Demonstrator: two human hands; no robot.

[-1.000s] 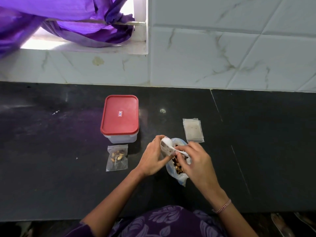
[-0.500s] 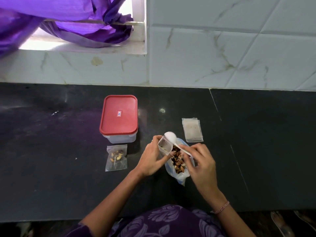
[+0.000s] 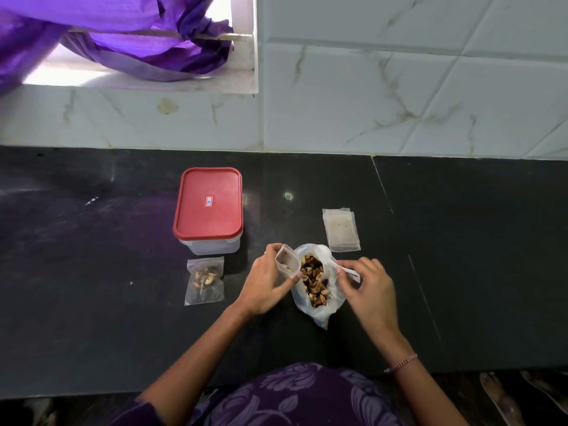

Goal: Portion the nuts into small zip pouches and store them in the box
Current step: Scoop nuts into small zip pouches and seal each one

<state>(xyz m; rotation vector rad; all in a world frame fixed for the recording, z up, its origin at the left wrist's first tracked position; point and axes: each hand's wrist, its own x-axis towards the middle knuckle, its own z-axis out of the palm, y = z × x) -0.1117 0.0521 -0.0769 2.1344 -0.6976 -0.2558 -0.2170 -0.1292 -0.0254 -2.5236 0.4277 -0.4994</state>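
Your left hand (image 3: 264,281) pinches an open zip pouch (image 3: 287,260) between thumb and curled fingers, holding its mouth wide just beside the bulk bag. Your right hand (image 3: 365,282) pinches the handle of a white spoon (image 3: 336,267), whose bowl sits at the bag's mouth. Of the task's things, the box (image 3: 209,207) is the largest: a clear tub under a closed red lid, standing on the dark counter (image 3: 92,302) behind and left of your hands. It looks rigid and light, so take it by its long sides. The bulk bag (image 3: 330,305) is thin, limp plastic, likely to slump and spill, so steady it at the rim. A filled pouch (image 3: 204,281) lies flat just in front of the box, and a stack of empty pouches (image 3: 340,230) lies behind the bag, to the right. Such pouches are slick, floppy film, so hold them near the zip. The nuts (image 3: 315,281) are brown and pale, small, hard and apt to roll.
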